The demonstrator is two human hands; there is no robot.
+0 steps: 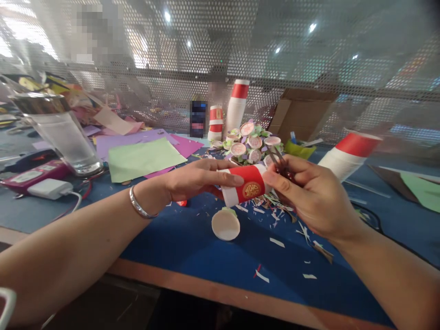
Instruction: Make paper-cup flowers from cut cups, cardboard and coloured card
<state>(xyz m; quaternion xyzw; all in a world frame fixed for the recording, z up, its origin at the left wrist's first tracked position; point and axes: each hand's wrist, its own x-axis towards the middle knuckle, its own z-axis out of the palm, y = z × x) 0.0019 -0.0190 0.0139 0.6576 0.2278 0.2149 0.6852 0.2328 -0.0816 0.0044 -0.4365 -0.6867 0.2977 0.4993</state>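
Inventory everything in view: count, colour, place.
Cylindrical paper cup: one, red and white, centre.
Metal scissors: one pair, dark, beside that cup.
Round paper piece: one, white, front centre.
Heaped round paper pieces: many, pale, back centre.
Stacked paper cups: three stacks, red and white, two back, one right.
Flat paper sheets: several, green, purple, magenta, mostly left.
Glass tumbler: one, clear, left.
Plug adapter: one, white, left.
Boxy device: one, magenta, left.
Cardboard box: one, brown, back right.
Container: one, yellowish, back right.
Tabletop: one, blue, underneath.
Paper scraps: many, mostly white, middle.
Perforated screen: one, grey, behind.
Blurred clutter: uncountable, mixed, far left.
Metal bracelet: one, silver, left of centre.
Left hand: one, on the cup.
Right hand: one, holding scissors.
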